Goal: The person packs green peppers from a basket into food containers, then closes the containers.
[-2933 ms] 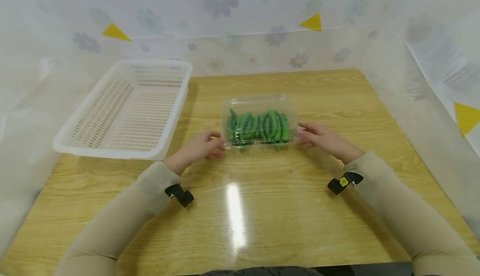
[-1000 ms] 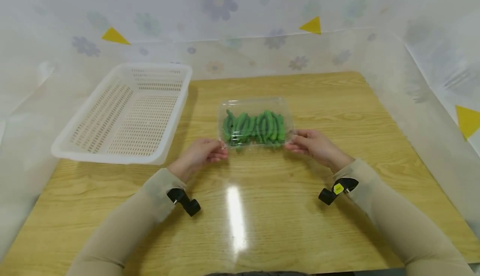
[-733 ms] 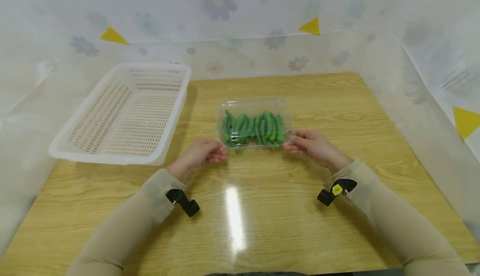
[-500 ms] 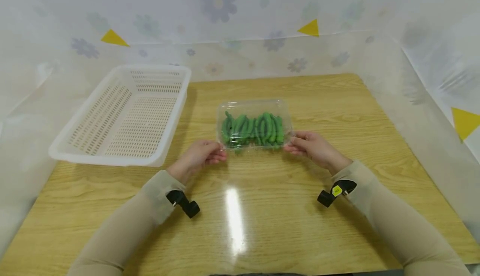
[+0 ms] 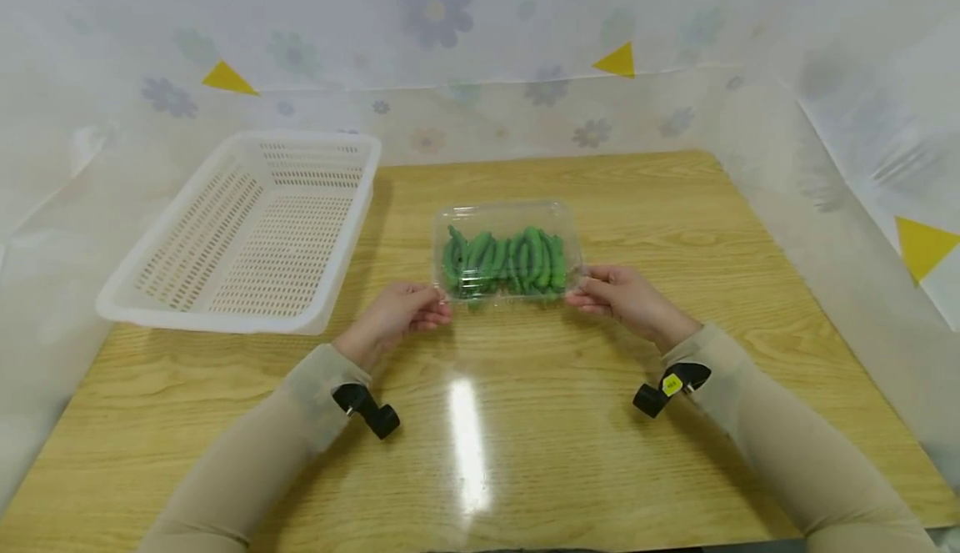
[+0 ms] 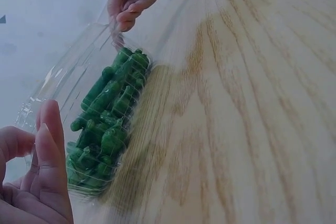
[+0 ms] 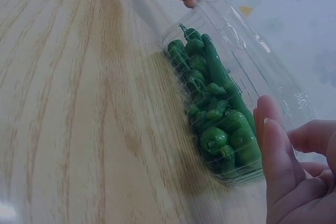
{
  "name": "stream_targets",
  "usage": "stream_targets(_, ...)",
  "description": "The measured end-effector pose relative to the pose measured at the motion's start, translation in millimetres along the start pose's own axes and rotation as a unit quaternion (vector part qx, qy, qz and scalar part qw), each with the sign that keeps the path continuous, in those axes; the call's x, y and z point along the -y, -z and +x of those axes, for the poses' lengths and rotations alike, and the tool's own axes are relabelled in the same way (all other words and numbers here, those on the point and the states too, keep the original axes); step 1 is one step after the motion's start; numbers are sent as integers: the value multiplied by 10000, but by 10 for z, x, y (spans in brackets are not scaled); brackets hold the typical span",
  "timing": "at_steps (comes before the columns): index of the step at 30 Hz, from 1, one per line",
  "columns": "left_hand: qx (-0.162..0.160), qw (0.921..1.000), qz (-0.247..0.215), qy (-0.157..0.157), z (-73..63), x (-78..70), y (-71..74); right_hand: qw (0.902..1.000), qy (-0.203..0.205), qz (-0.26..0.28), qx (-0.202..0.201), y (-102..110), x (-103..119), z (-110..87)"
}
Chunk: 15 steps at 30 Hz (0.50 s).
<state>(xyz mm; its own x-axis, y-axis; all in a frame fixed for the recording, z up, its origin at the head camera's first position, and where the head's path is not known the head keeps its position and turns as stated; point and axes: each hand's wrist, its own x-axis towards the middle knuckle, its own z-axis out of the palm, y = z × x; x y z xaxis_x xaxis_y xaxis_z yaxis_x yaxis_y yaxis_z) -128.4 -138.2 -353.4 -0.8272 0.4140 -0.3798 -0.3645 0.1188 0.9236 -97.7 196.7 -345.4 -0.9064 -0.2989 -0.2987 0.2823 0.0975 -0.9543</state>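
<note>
A clear plastic clamshell box (image 5: 510,213) full of green peppers (image 5: 536,257) sits in the middle of the wooden table. My left hand (image 5: 401,309) pinches its near left corner between thumb and fingers. At the near right corner, my right hand (image 5: 628,301) pinches the rim the same way. In the left wrist view the pepper stems (image 6: 113,140) show through the box's near wall, and my thumb and fingertips meet at the rim. Seen from the right wrist, the peppers (image 7: 212,108) lie packed side by side, with the transparent lid above them.
To the left stands a white slotted plastic basket (image 5: 292,236) with nothing in it. Behind the wooden table (image 5: 570,419) hangs a pale flower-print sheet (image 5: 487,27) with yellow triangles. Similar sheeting runs along the right and left sides.
Compared with about three seconds ago, both hands have closed in on the near corners and taken hold, and the box sits slightly further left. Over the last second hands and box barely move.
</note>
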Motion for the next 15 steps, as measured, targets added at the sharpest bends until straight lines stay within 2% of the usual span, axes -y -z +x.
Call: stream_targets(15,22,9999,-9,-106,13,-5,9,9999,57,-78,33,-9,33,-10)
